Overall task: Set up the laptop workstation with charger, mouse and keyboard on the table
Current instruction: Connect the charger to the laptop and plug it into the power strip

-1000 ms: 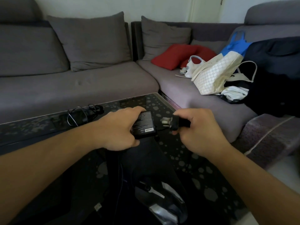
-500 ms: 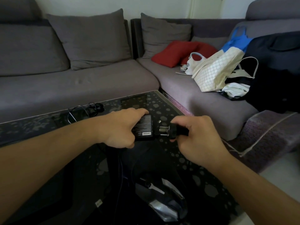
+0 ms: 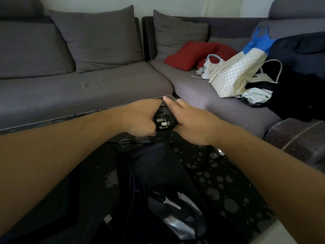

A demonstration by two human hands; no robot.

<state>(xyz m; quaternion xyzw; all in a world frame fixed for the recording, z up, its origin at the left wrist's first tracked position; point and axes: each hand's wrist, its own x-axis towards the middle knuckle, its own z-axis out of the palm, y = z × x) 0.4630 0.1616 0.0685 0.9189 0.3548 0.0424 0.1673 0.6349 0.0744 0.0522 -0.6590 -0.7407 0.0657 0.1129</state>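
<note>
The fingers [image 3: 168, 104] of the right hand [image 3: 190, 124] lay pressed together along the plug [image 3: 164, 123], and the left hand [image 3: 140, 118] was closed around the charger [image 3: 162, 110]. A second before, the two parts were apart; now they met near the table's [image 3: 228, 196] far corner, so the charger seemed assembled. The mouse [image 3: 177, 215] rested at the near edge. The white bag [image 3: 233, 76] on the sofa [image 3: 88, 88] showed no contents.

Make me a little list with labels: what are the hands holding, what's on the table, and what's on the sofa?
left hand: closed around the charger
right hand: on the charger plug, prongs showing
table: dark glass with grey spots
mouse: on the table, near edge
sofa: grey
on sofa: red cushion, white bag
</note>
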